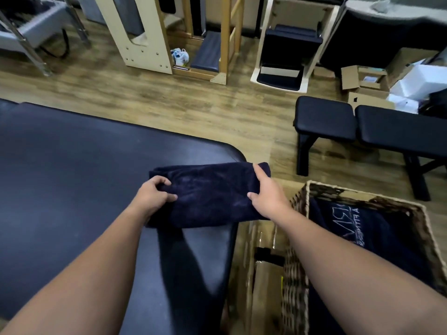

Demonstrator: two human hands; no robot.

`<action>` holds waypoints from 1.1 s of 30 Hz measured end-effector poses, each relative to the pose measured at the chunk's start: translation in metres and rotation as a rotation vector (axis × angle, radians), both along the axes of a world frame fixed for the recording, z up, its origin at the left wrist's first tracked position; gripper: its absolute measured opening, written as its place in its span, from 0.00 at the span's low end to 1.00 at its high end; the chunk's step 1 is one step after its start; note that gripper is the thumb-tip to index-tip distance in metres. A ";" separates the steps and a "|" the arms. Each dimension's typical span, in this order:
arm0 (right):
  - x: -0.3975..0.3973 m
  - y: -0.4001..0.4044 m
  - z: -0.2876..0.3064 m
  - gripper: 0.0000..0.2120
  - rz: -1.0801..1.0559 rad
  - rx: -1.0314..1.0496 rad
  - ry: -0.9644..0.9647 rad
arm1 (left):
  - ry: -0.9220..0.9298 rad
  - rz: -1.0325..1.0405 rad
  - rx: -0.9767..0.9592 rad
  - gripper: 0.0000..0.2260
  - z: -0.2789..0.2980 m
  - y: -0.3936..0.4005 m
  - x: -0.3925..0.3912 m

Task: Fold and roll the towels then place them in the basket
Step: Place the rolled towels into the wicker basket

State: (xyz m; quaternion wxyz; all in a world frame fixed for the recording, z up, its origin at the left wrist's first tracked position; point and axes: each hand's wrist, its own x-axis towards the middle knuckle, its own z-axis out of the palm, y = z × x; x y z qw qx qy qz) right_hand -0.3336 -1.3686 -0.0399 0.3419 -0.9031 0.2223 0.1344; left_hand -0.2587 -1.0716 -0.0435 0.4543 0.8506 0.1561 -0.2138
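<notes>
Between our two hands a rolled navy towel [209, 194] runs left to right, our left hand [152, 197] pinching one end, our right hand [267, 194] gripping the other, nearer the wicker basket [297, 274] just below that right hand.

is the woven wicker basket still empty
No, the woven wicker basket already holds dark navy fabric with pale lettering.

The towel [208, 189] is dark navy, and the table [72, 165] is navy-black too. The basket [296, 281] is woven brown and tan; the floor [169, 102] is wood-grain brown.
</notes>
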 end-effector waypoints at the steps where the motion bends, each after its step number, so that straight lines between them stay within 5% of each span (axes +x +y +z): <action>1: -0.012 -0.009 0.004 0.41 0.024 -0.013 -0.015 | 0.013 -0.009 0.010 0.15 0.001 -0.005 -0.015; 9: -0.130 -0.111 0.040 0.40 -0.031 -0.030 -0.093 | -0.031 0.012 -0.137 0.14 0.029 -0.111 -0.127; 17: -0.244 -0.216 0.058 0.40 -0.189 -0.057 -0.098 | -0.146 -0.176 -0.163 0.15 0.056 -0.215 -0.211; 33: -0.392 -0.235 0.031 0.45 -0.149 -0.201 0.140 | -0.167 -0.617 0.263 0.18 0.024 -0.265 -0.354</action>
